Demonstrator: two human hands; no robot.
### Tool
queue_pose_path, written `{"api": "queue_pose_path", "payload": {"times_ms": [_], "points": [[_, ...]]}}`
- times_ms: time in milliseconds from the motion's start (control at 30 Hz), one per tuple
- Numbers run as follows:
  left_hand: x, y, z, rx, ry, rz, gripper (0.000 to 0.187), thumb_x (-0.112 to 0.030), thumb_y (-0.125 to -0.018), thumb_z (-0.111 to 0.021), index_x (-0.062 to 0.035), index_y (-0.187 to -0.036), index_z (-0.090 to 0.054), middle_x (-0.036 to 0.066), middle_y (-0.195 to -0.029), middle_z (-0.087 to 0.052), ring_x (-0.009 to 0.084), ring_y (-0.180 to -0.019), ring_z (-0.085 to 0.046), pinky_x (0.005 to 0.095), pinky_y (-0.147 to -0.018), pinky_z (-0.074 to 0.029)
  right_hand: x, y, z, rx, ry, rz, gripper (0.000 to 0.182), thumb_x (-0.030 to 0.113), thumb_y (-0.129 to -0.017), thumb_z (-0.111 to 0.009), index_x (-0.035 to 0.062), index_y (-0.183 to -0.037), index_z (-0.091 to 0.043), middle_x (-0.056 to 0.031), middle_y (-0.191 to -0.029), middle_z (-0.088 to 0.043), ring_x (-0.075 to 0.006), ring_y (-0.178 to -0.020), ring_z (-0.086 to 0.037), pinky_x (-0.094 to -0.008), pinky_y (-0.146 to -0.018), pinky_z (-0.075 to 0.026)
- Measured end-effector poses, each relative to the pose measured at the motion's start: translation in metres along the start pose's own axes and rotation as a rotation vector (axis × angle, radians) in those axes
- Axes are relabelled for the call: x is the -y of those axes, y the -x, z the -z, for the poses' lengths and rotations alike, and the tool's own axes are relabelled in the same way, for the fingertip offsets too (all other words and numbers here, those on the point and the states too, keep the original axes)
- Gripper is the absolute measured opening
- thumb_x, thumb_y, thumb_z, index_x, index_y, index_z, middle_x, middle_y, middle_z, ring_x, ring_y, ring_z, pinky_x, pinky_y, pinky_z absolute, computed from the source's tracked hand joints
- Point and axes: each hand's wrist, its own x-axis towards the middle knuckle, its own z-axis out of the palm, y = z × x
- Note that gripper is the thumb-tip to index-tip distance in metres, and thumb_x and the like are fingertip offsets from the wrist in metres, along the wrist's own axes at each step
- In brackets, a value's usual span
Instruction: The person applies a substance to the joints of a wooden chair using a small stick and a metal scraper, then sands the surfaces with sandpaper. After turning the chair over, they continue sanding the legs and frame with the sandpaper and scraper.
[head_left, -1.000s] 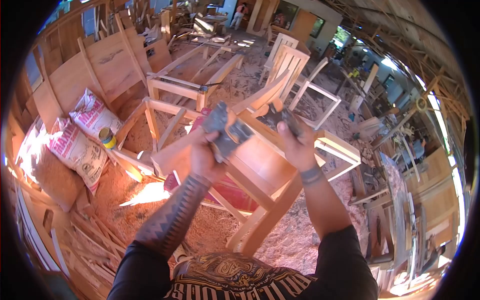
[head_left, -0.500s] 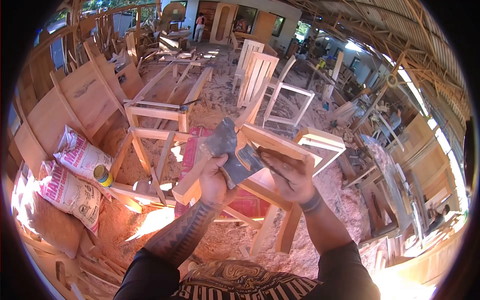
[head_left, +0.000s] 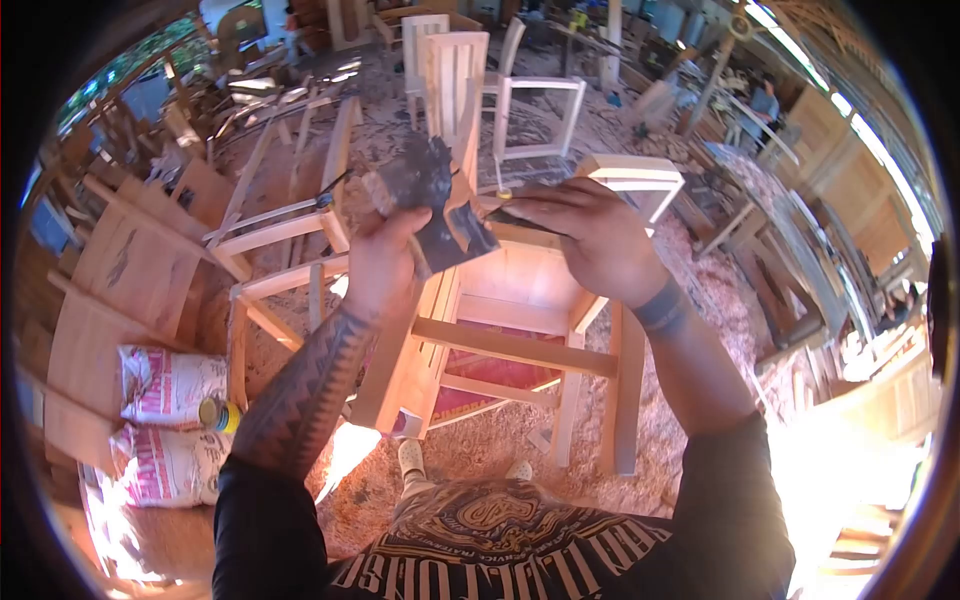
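Note:
My left hand (head_left: 385, 250) grips a dark, flat sheet (head_left: 415, 185) by its lower left side, thumb on top. A brown, paste-like smear (head_left: 462, 222) lies on the sheet's right part. My right hand (head_left: 612, 240) is closed, palm down, just right of the sheet. A thin dark piece (head_left: 512, 214) shows at its fingertips; its kind is hard to make out. Below both hands stands a wooden chair frame (head_left: 515, 345), with light rails and legs.
Slatted chair backs (head_left: 455, 85) and a pale chair frame (head_left: 540, 120) stand ahead. Wooden frames (head_left: 265, 240) and leaning boards (head_left: 130, 260) are at left, near printed sacks (head_left: 170, 385) and a yellow can (head_left: 218, 413). Shavings cover the floor (head_left: 690, 350). A workbench (head_left: 765, 230) is at right.
The view has tilted down, showing more of the chair frame and my feet. Both hands appear higher in view. My right hand's fingers have turned from lying along the sheet to pointing left, more closed.

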Motion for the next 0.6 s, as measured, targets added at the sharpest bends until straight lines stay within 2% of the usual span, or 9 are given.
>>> {"api": "queue_pose_path", "payload": {"times_ms": [33,100,133,233,367,400,500,567,600], "points": [[0.023,-0.024,0.018,0.044,-0.189,-0.107,0.025,-0.004,-0.094,-0.059,0.0035,-0.117,-0.066,0.012,-0.114,-0.072,0.0222,-0.102,-0.072,0.0336,-0.089,-0.059,0.002,-0.006,-0.009,0.037,0.022,-0.031,0.05,-0.002,-0.081,-0.058,0.014,-0.126,-0.072,-0.0056,-0.121,-0.073,-0.0272,-0.105,-0.067,-0.0386,-0.093,-0.053],[0.014,-0.048,0.004,0.124,0.253,0.15,0.024,-0.004,-0.093,-0.061,0.0042,-0.115,-0.068,0.011,-0.111,-0.073,0.0221,-0.1,-0.072,0.0338,-0.087,-0.059,0.005,-0.019,-0.028,0.12,0.06,-0.096,0.05,-0.002,-0.08,-0.058,0.0138,-0.126,-0.072,-0.005,-0.121,-0.073,-0.0278,-0.103,-0.067,-0.0393,-0.095,-0.052],[0.016,-0.061,0.002,0.107,0.305,0.137,0.026,-0.006,-0.092,-0.063,0.0035,-0.116,-0.067,0.009,-0.104,-0.074,0.022,-0.097,-0.073,0.0339,-0.085,-0.06,-0.002,-0.025,-0.032,0.197,0.084,-0.081,0.045,0.001,-0.083,-0.057,0.0137,-0.124,-0.072,-0.0041,-0.12,-0.074,-0.0279,-0.102,-0.067,-0.0387,-0.094,-0.052],[0.041,-0.11,0.043,-0.02,0.407,0.161,0.022,-0.009,-0.094,-0.063,-0.0001,-0.113,-0.067,0.01,-0.108,-0.074,0.0238,-0.095,-0.075,0.0352,-0.08,-0.063,-0.014,-0.028,-0.051,0.579,0.259,-0.369,0.045,0.0,-0.084,-0.057,0.0144,-0.125,-0.071,-0.0104,-0.116,-0.072,-0.0323,-0.103,-0.066,-0.0436,-0.091,-0.054],[0.041,-0.111,0.099,0.007,0.512,0.165,0.024,-0.01,-0.094,-0.063,-0.0022,-0.116,-0.067,0.009,-0.109,-0.073,0.0235,-0.098,-0.074,0.0379,-0.083,-0.062,-0.052,0.0,-0.118,0.399,0.321,-0.49,0.036,0.007,-0.087,-0.055,0.0128,-0.119,-0.069,-0.0121,-0.104,-0.071,-0.0331,-0.102,-0.068,-0.0453,-0.088,-0.055],[0.057,-0.112,0.12,0.014,0.532,0.187,0.025,-0.011,-0.094,-0.063,-0.002,-0.117,-0.067,0.01,-0.113,-0.072,0.024,-0.102,-0.072,0.0395,-0.09,-0.059,-0.054,0.002,-0.134,0.343,0.331,-0.482,0.035,0.007,-0.087,-0.055,0.0122,-0.119,-0.068,-0.0128,-0.104,-0.07,-0.0339,-0.1,-0.068,-0.0462,-0.087,-0.055],[0.088,-0.09,0.18,-0.146,0.482,0.282,0.03,-0.008,-0.091,-0.066,0.0009,-0.12,-0.066,0.013,-0.114,-0.072,0.0271,-0.105,-0.071,0.0394,-0.095,-0.056,-0.046,0.004,-0.178,0.289,0.452,-0.48,0.03,0.01,-0.09,-0.055,0.0103,-0.118,-0.064,-0.0123,-0.106,-0.066,-0.0336,-0.102,-0.067,-0.0466,-0.086,-0.056],[0.094,-0.063,0.212,-0.103,0.357,0.142,0.027,-0.011,-0.091,-0.068,-0.0014,-0.116,-0.067,0.01,-0.11,-0.072,0.0243,-0.101,-0.071,0.0359,-0.089,-0.058,-0.04,0.003,-0.195,0.262,0.545,-0.44,0.029,0.012,-0.09,-0.056,0.0083,-0.118,-0.063,-0.0118,-0.108,-0.064,-0.032,-0.106,-0.065,-0.0466,-0.087,-0.055],[0.096,-0.05,0.226,-0.106,0.323,0.113,0.026,-0.012,-0.091,-0.068,-0.0022,-0.115,-0.068,0.009,-0.108,-0.072,0.0234,-0.099,-0.072,0.0348,-0.087,-0.058,-0.033,-0.001,-0.199,0.291,0.528,-0.515,0.03,0.011,-0.09,-0.055,0.0062,-0.118,-0.062,-0.0122,-0.113,-0.062,-0.032,-0.111,-0.064,-0.0464,-0.09,-0.054]]}}
